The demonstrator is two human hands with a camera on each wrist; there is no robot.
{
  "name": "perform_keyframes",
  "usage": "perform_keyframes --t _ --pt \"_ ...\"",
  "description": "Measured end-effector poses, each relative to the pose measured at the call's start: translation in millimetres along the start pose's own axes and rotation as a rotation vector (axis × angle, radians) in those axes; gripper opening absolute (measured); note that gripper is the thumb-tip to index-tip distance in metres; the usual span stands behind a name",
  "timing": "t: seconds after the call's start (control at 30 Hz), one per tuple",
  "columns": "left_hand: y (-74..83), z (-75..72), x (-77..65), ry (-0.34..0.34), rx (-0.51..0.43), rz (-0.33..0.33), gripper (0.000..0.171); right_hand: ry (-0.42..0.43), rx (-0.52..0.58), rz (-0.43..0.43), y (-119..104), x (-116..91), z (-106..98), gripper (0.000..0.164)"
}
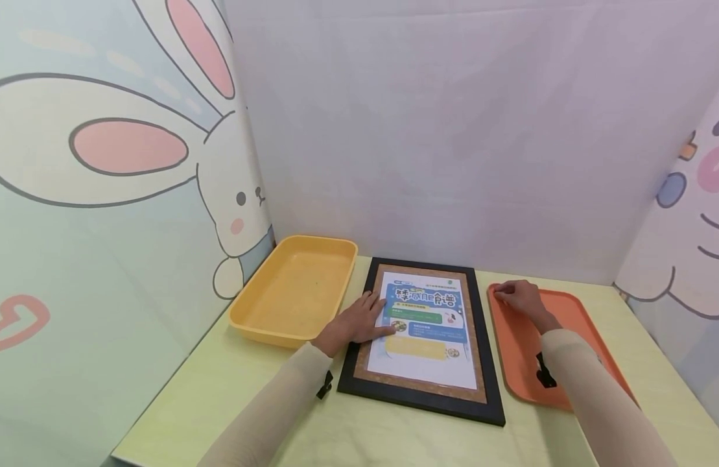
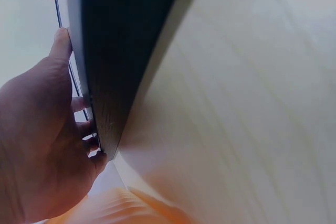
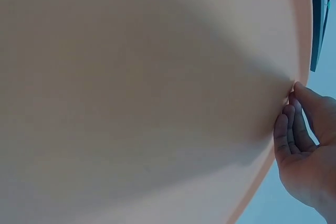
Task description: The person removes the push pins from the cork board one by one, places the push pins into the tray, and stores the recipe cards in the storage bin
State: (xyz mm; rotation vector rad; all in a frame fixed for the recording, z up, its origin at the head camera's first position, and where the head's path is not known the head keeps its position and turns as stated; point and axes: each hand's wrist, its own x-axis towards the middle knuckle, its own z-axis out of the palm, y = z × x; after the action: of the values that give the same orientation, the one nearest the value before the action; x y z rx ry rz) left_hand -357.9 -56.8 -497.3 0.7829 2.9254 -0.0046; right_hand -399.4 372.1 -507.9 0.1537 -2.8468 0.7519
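My left hand (image 1: 364,321) rests with its fingers spread over the left edge of a printed sheet (image 1: 429,360). Beneath the paper is a cork board (image 1: 371,363) with a black frame (image 1: 420,403); in the left wrist view, the thumb and fingers lie along the frame's dark side (image 2: 113,77). At the far left corner of an orange tray (image 1: 513,363), my right hand (image 1: 521,297) has its thumb and fingertips drawn together. The right wrist view shows these fingertips (image 3: 298,85) right at the tray's inner surface beside its rim. I cannot tell what is between them.
A deep yellow tray (image 1: 295,279) stands left of the board, close to its frame. All of these lie on a pale yellow-green table (image 1: 330,428). A plain pale curtain (image 1: 429,130) rises behind, and walls with cartoon animals (image 1: 231,168) close in both sides.
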Motion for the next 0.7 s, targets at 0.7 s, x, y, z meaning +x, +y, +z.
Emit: perform_keyframes --t 0.7 --pt "0.1 1.4 0.7 0.007 0.003 -0.004 0.094 -0.005 0.021 0.018 -1.7 -3.4 -0.5 0.028"
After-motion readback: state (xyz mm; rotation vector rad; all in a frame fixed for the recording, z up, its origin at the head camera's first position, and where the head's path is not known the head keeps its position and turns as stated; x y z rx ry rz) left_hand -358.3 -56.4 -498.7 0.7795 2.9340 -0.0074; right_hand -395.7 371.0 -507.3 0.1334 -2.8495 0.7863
